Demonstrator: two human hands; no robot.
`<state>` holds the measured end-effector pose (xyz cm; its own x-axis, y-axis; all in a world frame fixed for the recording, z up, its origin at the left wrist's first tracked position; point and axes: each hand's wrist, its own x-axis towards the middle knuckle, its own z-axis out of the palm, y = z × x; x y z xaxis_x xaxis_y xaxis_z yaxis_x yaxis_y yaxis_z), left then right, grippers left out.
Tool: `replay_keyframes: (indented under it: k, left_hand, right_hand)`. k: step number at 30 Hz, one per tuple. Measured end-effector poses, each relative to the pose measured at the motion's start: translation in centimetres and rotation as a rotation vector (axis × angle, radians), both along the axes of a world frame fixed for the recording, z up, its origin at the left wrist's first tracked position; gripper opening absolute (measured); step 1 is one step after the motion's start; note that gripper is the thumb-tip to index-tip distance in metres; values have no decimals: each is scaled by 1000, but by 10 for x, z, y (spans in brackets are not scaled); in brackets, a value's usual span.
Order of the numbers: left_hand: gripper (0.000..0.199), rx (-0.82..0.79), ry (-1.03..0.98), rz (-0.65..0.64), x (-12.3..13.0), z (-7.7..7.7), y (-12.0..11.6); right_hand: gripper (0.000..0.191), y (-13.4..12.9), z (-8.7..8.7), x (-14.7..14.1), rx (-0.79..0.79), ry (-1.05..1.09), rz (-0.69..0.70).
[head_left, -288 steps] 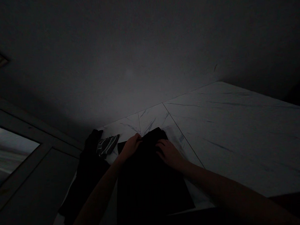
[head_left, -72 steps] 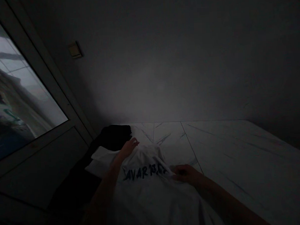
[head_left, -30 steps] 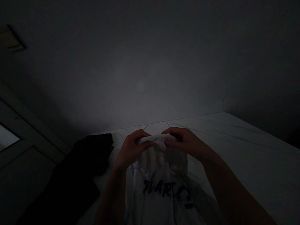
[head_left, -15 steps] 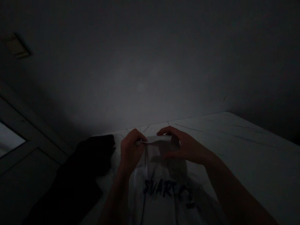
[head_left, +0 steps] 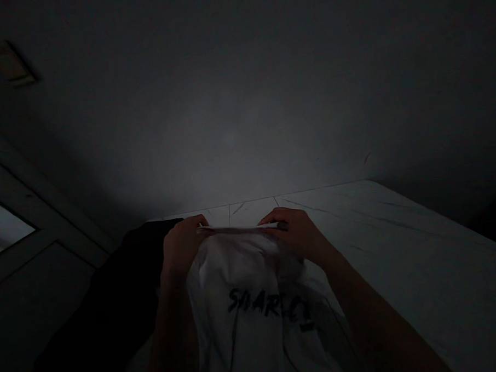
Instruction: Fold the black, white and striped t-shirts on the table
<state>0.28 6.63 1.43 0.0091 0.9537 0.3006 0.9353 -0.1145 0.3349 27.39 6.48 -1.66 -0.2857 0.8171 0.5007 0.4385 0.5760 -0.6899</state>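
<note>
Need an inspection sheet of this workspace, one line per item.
Surface: white, marbled top with thin joint lines; underside hidden.
Handled item: white cloth, dark lettering, top edge stretched between the hands.
Clutter: black cloth heaped at left; details lost in the dark.
Hands: left hand and right hand each grip the white cloth's top edge.
Cables: nothing seen.
Surroundings: dim; plain wall, paned door at left.

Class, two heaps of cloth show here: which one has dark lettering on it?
The white cloth, its top edge held between the left hand and right hand. The black cloth on its left shows no lettering.
</note>
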Motion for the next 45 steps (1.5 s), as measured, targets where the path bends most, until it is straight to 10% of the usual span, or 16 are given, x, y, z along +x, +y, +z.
replay_keyframes:
  k: [4,9,13,19,24,32,38,40,45]
  left_hand:
    - [33,144,81,-319,25,-10,-8]
    - [46,-42,-226,-648,63,-18,-11]
    - [27,196,-508,-423,29,1,-12]
    - [14,638,-834,1,-21,27,-30]
    - [28,550,-760,90,-29,21,-20]
    - [69,-139,-432,-619,-6,1,-13]
    - [98,-338,-288,-1021,33,-7,-14]
    - [88,-326,-209,-971,30,-14,-5]
    - [47,-40,73,-213,11,-23,2]
  right_hand:
    - [14,2,-9,-22,30,-112,-15]
    - [8,-9,-1,-28,-36,6,112]
    - [31,-6,2,-8,-237,-132,193]
    - [22,21,-19,7,-141,-287,258]
    - [28,21,-20,-2,-152,19,275]
    - [21,2,-7,-22,37,171,-84]
    - [19,-4,0,-13,156,223,-267]
    - [19,-3,2,-6,193,272,-356]
    - [20,-3,8,7,243,294,-401]
